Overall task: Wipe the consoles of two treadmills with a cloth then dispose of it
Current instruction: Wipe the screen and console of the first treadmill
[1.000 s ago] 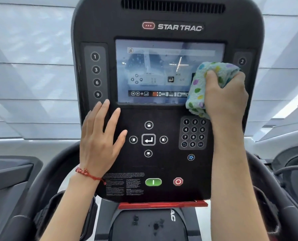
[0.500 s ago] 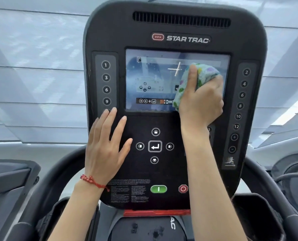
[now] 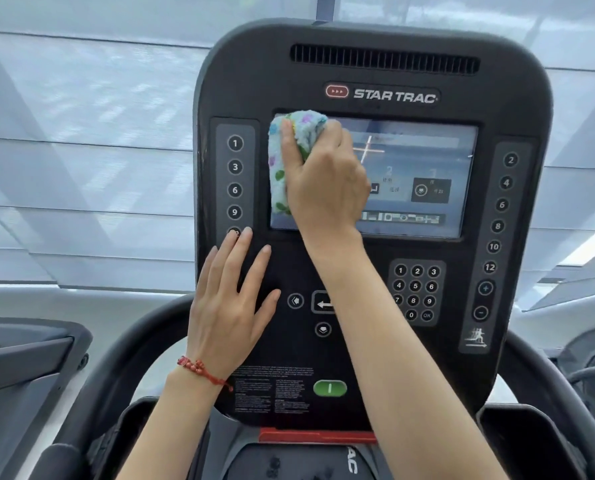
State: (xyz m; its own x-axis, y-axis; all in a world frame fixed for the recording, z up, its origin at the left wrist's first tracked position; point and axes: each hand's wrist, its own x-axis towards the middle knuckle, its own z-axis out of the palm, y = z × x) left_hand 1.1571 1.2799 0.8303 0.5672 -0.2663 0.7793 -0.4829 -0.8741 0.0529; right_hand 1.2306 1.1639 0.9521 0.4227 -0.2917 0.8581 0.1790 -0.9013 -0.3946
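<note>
A black Star Trac treadmill console (image 3: 375, 71) fills the middle of the view, with its lit screen (image 3: 417, 168) in the upper half. My right hand (image 3: 324, 181) presses a bunched pale cloth with coloured dots (image 3: 282, 157) against the screen's left side. Flat on the console's lower left panel lies my left hand (image 3: 230, 306), fingers spread, holding nothing; a red bead bracelet circles its wrist. My right forearm hides part of the arrow keys and the red stop button.
Curved black handrails (image 3: 123, 372) run down both sides of the console. Part of a neighbouring treadmill (image 3: 22, 368) shows at the lower left, and another machine (image 3: 590, 362) at the right edge. White blinds (image 3: 81, 133) cover the windows behind.
My right hand has swept the cloth leftward across the screen, from its right edge to its left side. My left hand has stayed flat on the lower left panel.
</note>
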